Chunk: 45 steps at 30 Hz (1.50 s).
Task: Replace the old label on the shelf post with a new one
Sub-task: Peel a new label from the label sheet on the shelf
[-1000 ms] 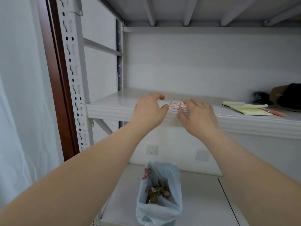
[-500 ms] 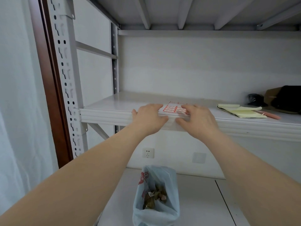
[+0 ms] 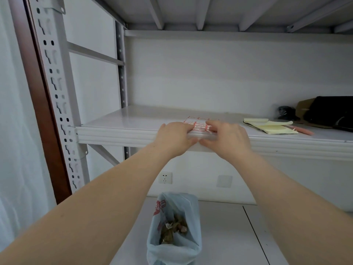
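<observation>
Just pulled the red label sheet (image 3: 202, 123) to the near edge of the shelf (image 3: 118, 129). Moved the left hand (image 3: 175, 136) and right hand (image 3: 227, 138) close together, fingers bent over it, thumbs below. Cannot tell if pinching or just pressing. Likely getting ready to peel one off for the shelf post (image 3: 57, 92), far left.

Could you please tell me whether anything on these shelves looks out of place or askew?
Nothing spilled or damaged. The yellow note pads lie fanned with a top sheet curling up, and a bag of scraps stands below.
</observation>
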Motion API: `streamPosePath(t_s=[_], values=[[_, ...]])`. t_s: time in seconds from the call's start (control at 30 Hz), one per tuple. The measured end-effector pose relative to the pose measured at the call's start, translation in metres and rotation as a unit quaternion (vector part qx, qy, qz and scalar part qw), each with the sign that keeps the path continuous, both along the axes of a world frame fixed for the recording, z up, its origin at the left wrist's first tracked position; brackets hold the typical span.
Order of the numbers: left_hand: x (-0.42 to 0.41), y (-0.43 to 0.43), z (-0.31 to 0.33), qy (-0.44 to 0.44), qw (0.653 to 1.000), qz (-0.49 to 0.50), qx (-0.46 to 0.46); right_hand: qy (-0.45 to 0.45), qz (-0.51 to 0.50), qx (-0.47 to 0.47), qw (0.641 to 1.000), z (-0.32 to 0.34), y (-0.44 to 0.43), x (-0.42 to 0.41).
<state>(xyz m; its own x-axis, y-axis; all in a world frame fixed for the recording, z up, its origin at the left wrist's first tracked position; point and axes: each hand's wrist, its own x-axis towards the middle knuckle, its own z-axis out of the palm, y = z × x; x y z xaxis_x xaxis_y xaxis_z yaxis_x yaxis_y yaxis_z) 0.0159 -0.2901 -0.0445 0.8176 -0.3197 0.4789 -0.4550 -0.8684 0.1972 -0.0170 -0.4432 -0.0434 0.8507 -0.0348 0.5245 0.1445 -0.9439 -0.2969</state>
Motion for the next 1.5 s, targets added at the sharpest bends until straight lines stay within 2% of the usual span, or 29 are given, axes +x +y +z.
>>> streamPosePath(t_s=[0.2, 0.37, 0.5, 0.6, 0.7, 0.77, 0.87, 0.93, 1.03, 1.13, 1.2, 1.3, 1.4, 1.5], values=[[0.004, 0.0, -0.001, -0.052, 0.999, 0.005, 0.009, -0.037, 0.026, 0.058, 0.997, 0.0, 0.001, -0.002], [0.003, -0.005, -0.003, -0.088, 0.995, 0.004, -0.052, -0.099, 0.031, 0.101, 0.989, -0.004, 0.002, 0.001], [0.0, -0.008, -0.001, -0.118, 0.993, 0.016, -0.016, -0.091, 0.063, 0.188, 0.976, -0.004, 0.001, -0.001], [-0.003, -0.006, -0.003, -0.146, 0.989, 0.014, 0.015, -0.08, 0.076, 0.304, 0.946, -0.001, 0.001, -0.009], [-0.012, 0.001, -0.009, -0.232, 0.973, -0.015, -0.009, -0.103, 0.001, 0.359, 0.928, -0.001, 0.0, -0.006], [-0.017, 0.01, -0.014, -0.285, 0.957, -0.039, -0.024, -0.051, -0.011, 0.42, 0.906, 0.0, 0.004, -0.006], [-0.02, 0.023, -0.022, -0.32, 0.943, -0.084, 0.013, 0.045, 0.034, 0.546, 0.836, -0.001, 0.014, -0.008], [-0.02, 0.032, -0.026, -0.32, 0.938, -0.122, 0.057, 0.058, 0.073, 0.597, 0.797, -0.003, 0.019, -0.008], [-0.025, 0.046, -0.029, -0.31, 0.931, -0.153, 0.115, 0.049, 0.102, 0.641, 0.759, -0.006, 0.025, -0.007], [-0.038, 0.05, -0.022, -0.168, 0.97, -0.103, 0.143, 0.065, 0.122, 0.671, 0.728, -0.007, 0.029, -0.01], [-0.041, 0.047, -0.015, -0.107, 0.989, -0.067, 0.074, 0.08, 0.147, 0.677, 0.716, -0.006, 0.034, -0.013], [-0.04, 0.039, 0.0, -0.123, 0.989, -0.032, -0.074, 0.085, 0.177, 0.696, 0.691, -0.004, 0.04, -0.017], [-0.04, 0.034, 0.008, -0.107, 0.989, 0.009, -0.105, 0.107, 0.204, 0.703, 0.672, -0.004, 0.044, -0.015], [-0.043, 0.029, 0.008, -0.084, 0.983, 0.022, -0.16, 0.149, 0.213, 0.725, 0.637, -0.005, 0.049, -0.015]])
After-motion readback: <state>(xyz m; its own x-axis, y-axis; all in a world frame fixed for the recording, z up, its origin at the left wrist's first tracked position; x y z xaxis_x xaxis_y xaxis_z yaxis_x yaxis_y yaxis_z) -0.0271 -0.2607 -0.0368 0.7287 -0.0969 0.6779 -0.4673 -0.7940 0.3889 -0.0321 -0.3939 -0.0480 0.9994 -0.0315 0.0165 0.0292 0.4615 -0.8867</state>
